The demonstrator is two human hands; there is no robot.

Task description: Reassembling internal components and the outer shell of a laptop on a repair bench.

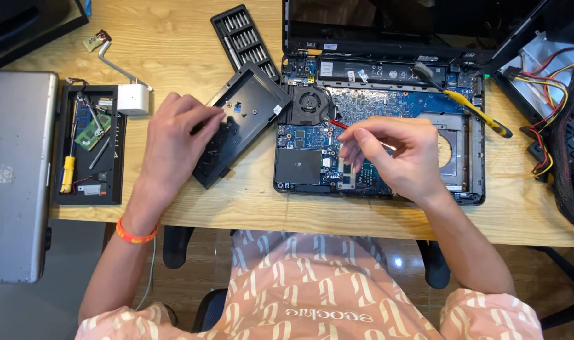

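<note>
While a closed grey laptop is lying at the far left edge of the frame, a black tray is sitting just beside it, holding a green circuit board, a yellow-handled tool and small loose parts. Above the tray, a white block with a bent metal rod is resting on the wooden desk. Moving toward the middle, the left hand, with an orange band at the wrist, is pressing down on a black plastic cover, its fingers curled over the cover's left side and gripping it. Up at the top centre, a black case of screwdriver bits is lying open. Right of the cover, an opened laptop is showing its blue board, round fan and long black battery. The right hand is hovering over that board, its fingers pinched closed around a thin red-tipped screwdriver whose tip is pointing toward the fan. Further right, a yellow-handled brush is lying across the laptop's upper right corner. At the far right edge, a bundle of red, yellow and black wires is trailing from a metal box.
</note>
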